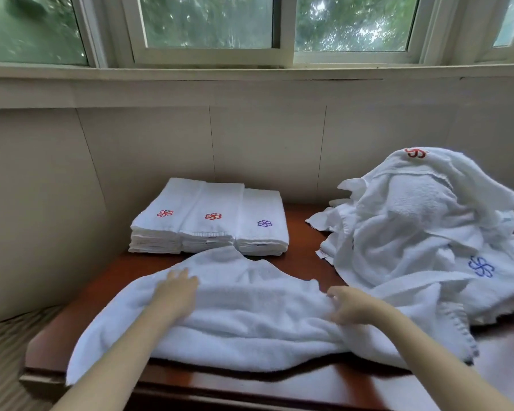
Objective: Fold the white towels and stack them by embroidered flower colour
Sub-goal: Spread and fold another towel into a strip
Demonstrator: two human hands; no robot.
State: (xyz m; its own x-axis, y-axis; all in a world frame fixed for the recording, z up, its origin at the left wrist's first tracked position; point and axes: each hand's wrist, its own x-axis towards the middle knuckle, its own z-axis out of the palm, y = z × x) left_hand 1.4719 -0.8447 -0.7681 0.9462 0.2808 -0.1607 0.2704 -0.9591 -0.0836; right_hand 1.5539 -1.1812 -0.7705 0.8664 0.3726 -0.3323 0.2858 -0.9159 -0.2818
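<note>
While the left hand [175,292] lies flat with straight fingers on the left part of a half-spread white towel [250,327], the right hand [350,307] has its fingers curled into a bunched ridge of the same towel, pinching the cloth. This towel lies rumpled across the front of the reddish-brown counter [297,262], and its left end hangs over the front edge. No flower shows on it.

Behind it, against the wall, three folded stacks stand side by side and touching: the left stack [158,223] and the middle stack [211,223] each show a red flower on top, and the right stack [261,229], which is lower, shows a purple flower. On the right of the counter is a tall unfolded pile [422,221] of white towels, with a red flower [415,152] at its peak and a blue flower [481,266] low on its near side. The pile's lower edge touches the towel under the hands. Above the wall a window [208,22] looks out on green trees.
</note>
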